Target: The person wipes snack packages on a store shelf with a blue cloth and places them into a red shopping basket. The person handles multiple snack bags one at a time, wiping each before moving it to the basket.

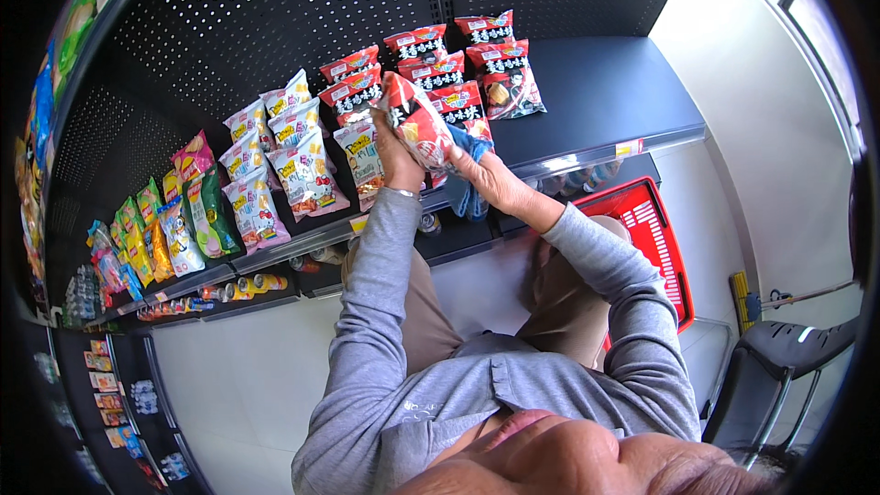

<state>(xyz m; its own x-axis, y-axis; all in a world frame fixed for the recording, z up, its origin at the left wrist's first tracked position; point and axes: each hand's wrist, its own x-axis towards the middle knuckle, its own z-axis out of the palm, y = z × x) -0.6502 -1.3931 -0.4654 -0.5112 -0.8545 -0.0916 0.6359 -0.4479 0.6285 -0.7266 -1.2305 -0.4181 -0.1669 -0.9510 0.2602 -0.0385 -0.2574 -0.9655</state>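
Both my hands hold one red and white snack bag (pixel 418 125) in front of the shelf. My left hand (pixel 399 155) grips its left side. My right hand (pixel 491 179) is at its lower right, with a blue cloth (pixel 464 185) also in it, hanging down over the shelf's front edge. Behind the held bag, several red snack bags (pixel 505 79) stand in rows on the dark shelf (pixel 584 93). To their left stand white and pink snack bags (pixel 306 175), partly overlapping.
Green, yellow and blue snack bags (pixel 210 210) stand farther left. Cans (pixel 261 282) lie or stand on the level below. A red shopping basket (pixel 663 240) is on the floor at my right, with a black chair (pixel 790 344) and a yellow-headed cleaning tool (pixel 742 299) beyond.
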